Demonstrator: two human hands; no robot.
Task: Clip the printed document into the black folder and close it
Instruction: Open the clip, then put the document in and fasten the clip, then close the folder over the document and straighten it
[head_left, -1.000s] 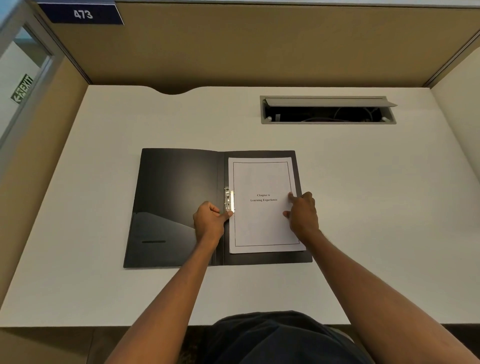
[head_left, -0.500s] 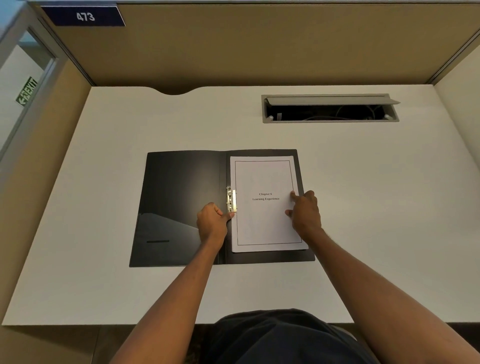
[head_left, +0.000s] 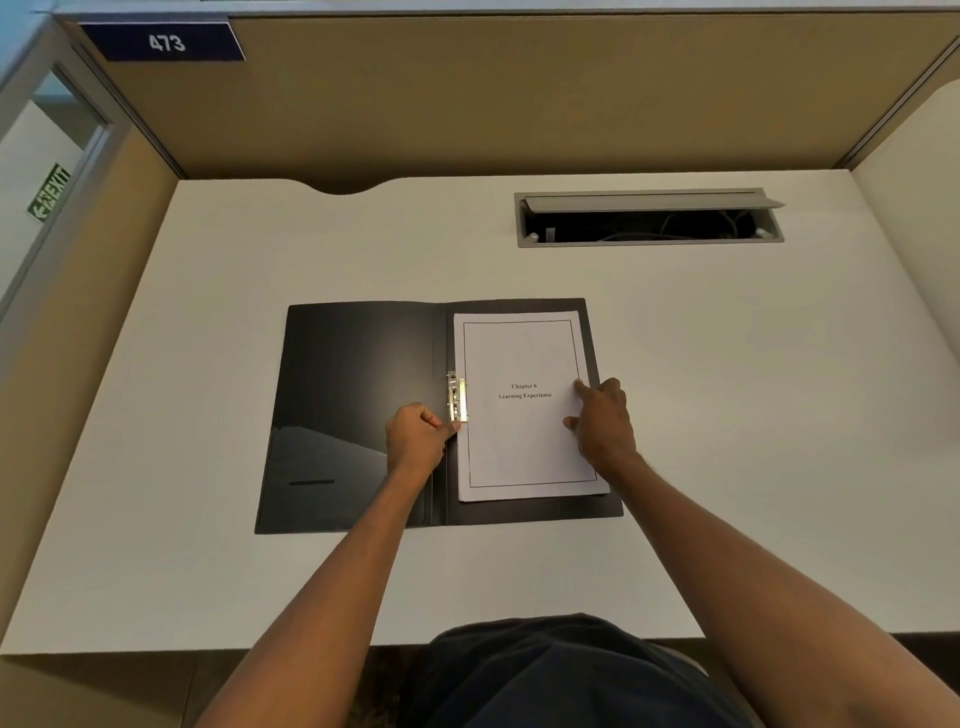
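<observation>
The black folder (head_left: 358, 395) lies open flat on the white desk. The printed document (head_left: 519, 447), a white stack with a bordered title page, sits on the folder's right half. A metal clip (head_left: 456, 397) lies over the document's left edge at the spine. My left hand (head_left: 415, 439) is curled beside the spine, its thumb and forefinger touching the lower end of the clip. My right hand (head_left: 602, 423) rests on the document's right edge, forefinger stretched out and pressing the paper down.
The white desk (head_left: 753, 415) is boxed in by tan partition walls at the back and both sides. An open grey cable slot (head_left: 649, 218) is set into the desk at the back right. The front edge is at my body.
Both hands stay where they were on the clip and the page. Only the camera has shifted slightly.
</observation>
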